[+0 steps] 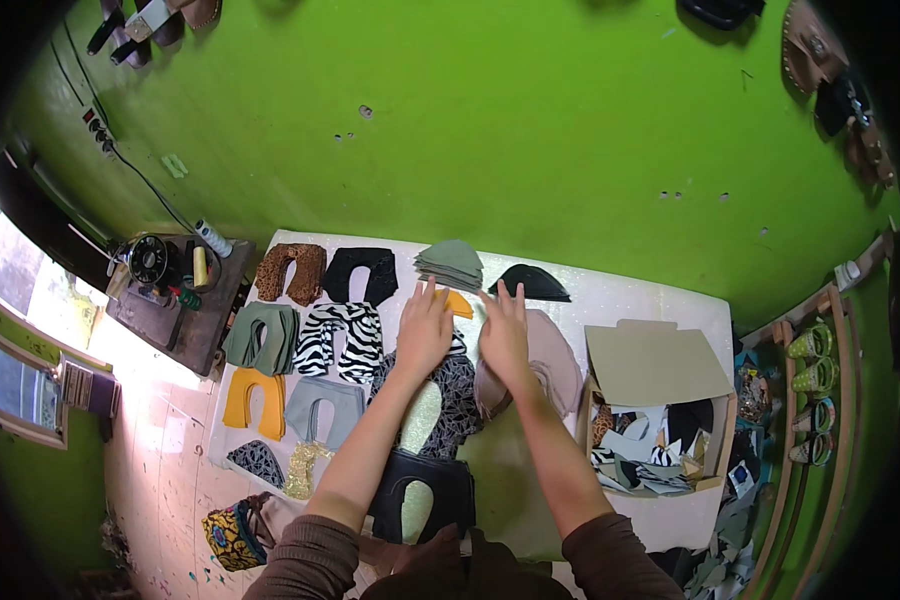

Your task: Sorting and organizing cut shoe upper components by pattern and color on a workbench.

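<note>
Both my hands reach across the white table (625, 290), fingers stretched out. My left hand (427, 328) hovers over or rests on a mustard piece (460, 304); whether it touches cannot be seen. My right hand (503, 330) is beside that piece, its fingertips near a black half-round piece (532, 284). Just beyond lies a stack of grey-green half-round pieces (448, 264). Mauve curved pieces (553, 350) lie to the right of my right hand, partly under it. Nearer me are black-and-grey patterned U-shaped pieces (457, 405) and black U-shaped pieces (452, 490).
On the left lie leopard (310, 272), black (378, 272), green (278, 338), zebra-striped (341, 340), mustard (240, 398) and grey (310, 402) U-shaped stacks. A cardboard box (660, 360) of scraps stands right. A small machine table (202, 320) and sandal rack (788, 430) flank the table.
</note>
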Demonstrator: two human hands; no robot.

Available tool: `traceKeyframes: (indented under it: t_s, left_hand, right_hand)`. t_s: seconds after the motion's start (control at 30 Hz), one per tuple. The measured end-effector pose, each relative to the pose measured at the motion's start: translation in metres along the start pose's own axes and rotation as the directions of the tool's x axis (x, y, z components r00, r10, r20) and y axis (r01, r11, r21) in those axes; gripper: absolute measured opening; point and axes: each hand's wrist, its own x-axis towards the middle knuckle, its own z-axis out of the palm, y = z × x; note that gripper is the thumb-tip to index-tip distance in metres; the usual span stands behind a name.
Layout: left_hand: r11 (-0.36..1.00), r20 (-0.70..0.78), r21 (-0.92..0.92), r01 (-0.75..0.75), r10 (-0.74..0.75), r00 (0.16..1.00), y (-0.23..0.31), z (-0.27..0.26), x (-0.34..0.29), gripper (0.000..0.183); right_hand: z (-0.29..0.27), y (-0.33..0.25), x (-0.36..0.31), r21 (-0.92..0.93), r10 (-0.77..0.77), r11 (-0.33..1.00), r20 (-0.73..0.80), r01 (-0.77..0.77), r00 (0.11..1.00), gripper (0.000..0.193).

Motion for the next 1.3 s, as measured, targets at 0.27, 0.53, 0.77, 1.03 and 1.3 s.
traceKeyframes:
  t_s: [0.27,0.53,0.77,1.03,1.3]
  left_hand:
    - [0.967,0.05,0.189,-0.169,0.163,0.985,0.07,0.003,-0.074,0.036]
    - [0.967,0.041,-0.248,-0.053,0.065,0.997,0.179,0.008,-0.131,0.013]
    - [0.937,0.134,-0.319,-0.142,0.192,0.972,0.262,0.039,-0.151,0.012]
    - [0.922,0.234,-0.351,-0.16,0.252,0.939,0.298,0.079,-0.155,0.014]
    - [0.959,0.398,-0.278,-0.061,0.173,0.901,0.308,0.102,-0.161,0.021]
  right_hand:
    - [-0.05,-0.009,-0.085,-0.501,-0.097,0.859,0.046,0.107,0.994,0.045]
    - [-0.148,-0.002,-0.176,0.132,-0.067,0.989,-0.029,0.07,0.997,0.026]
    - [-0.238,0.059,-0.212,0.116,-0.015,0.993,-0.009,0.016,1.0,0.017]
    - [-0.302,0.14,-0.225,-0.109,0.096,0.993,0.44,-0.053,0.893,0.037]
    - [-0.299,0.168,-0.227,-0.364,0.279,0.931,0.709,-0.002,0.647,0.04]
